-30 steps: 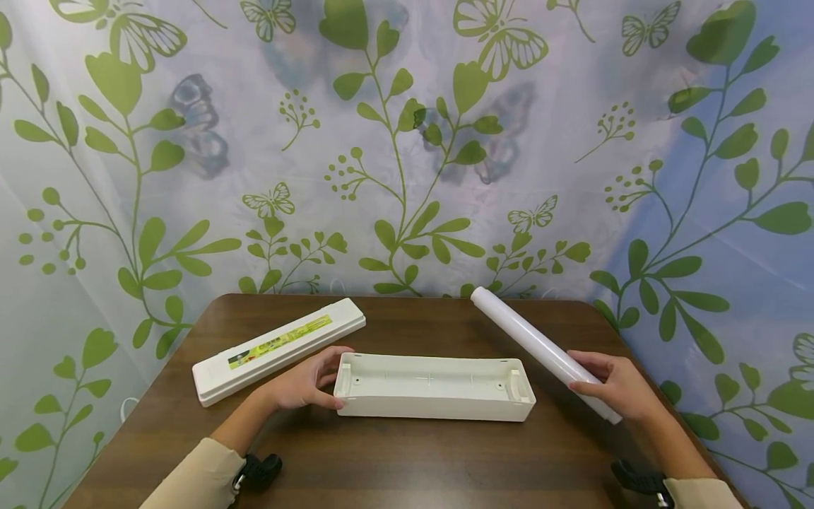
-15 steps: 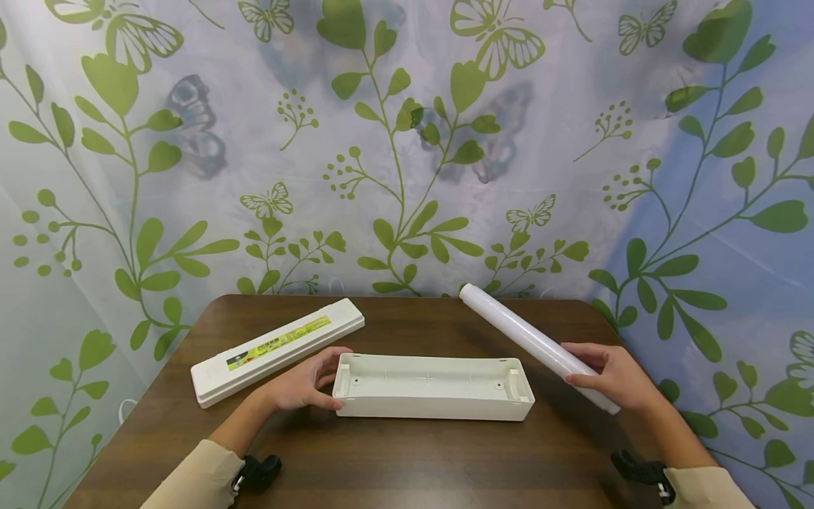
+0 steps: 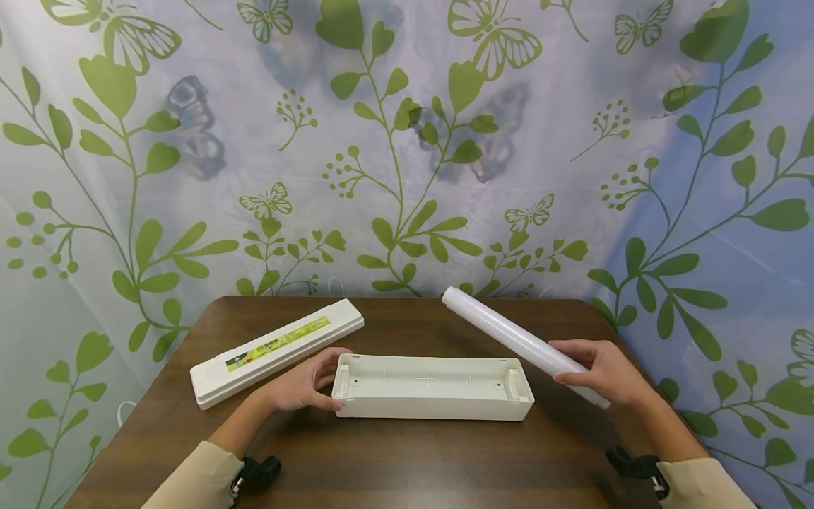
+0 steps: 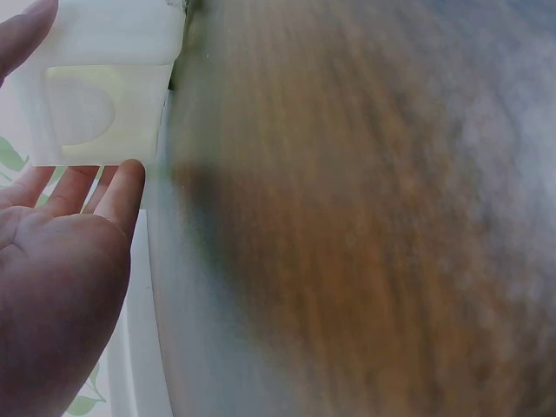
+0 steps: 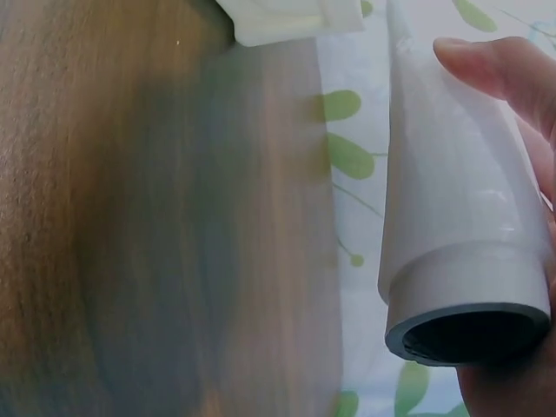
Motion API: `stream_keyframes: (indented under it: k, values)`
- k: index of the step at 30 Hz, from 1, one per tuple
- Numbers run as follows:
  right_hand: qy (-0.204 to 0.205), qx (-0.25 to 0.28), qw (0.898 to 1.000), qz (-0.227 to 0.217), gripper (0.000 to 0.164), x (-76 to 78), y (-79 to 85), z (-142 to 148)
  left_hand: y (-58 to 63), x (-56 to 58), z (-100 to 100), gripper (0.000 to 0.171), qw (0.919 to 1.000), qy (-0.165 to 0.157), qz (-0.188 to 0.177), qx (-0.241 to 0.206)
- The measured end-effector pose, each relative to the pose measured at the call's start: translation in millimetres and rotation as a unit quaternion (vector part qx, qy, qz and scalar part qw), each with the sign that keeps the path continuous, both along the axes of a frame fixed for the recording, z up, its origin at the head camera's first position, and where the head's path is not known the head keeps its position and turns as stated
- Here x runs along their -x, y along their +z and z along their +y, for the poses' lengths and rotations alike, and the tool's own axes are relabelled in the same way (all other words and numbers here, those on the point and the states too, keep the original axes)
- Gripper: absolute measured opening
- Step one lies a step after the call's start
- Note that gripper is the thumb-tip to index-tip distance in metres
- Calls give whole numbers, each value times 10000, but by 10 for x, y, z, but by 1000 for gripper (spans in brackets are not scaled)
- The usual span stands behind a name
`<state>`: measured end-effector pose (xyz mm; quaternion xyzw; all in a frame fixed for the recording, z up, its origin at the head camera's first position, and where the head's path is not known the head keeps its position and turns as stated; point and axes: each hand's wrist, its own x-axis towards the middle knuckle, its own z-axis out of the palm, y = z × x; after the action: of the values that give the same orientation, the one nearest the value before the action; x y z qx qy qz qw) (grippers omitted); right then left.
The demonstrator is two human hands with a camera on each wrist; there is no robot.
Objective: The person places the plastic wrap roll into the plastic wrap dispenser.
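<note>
A long white plastic wrap dispenser box [image 3: 432, 406] lies open-topped at the table's middle, its hollow inside showing. My left hand [image 3: 304, 382] holds its left end, thumb at the near corner and fingers behind. In the left wrist view, the fingers reach the edge of the box's end wall [image 4: 104, 113]. To the right, my right hand [image 3: 604, 371] grips a roll of plastic wrap [image 3: 502, 329] near its lower end. The roll slants, its far end up toward the back left, clear of the box. Its hollow core end [image 5: 469, 334] faces the right wrist camera.
A white lid [image 3: 216, 378] with a yellow-green label [image 3: 280, 343] lies slanted at the table's left. The brown wooden table [image 3: 407, 466] ends at the back against a curtain [image 3: 407, 177] with leaves and butterflies. Both wrists wear black straps.
My right hand has carried the roll of plastic wrap left and slightly up, toward the dispenser box. My left hand, the box and the lid keep their places.
</note>
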<state>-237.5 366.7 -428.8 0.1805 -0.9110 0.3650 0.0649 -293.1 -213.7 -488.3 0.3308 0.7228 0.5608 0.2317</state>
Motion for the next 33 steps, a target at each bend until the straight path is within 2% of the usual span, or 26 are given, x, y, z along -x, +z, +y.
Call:
stream_keyframes:
  k: [12,19,27,33]
  values:
    - [113,-9,9996,-254,57,-8,90,-195,-3,-3,-38,93,10000,-65,42,-10]
    - [462,189,9984,-269,56,14,84,-279,-14,-4,-56,92,9999,-92,46,-24]
    - [565,275,9975,-328,57,75,50,-351,-6,-5,-49,93,9999,-106,26,-62]
    - [896,322,9948,-365,54,120,52,-417,-14,-8,-48,93,9999,-118,13,-117]
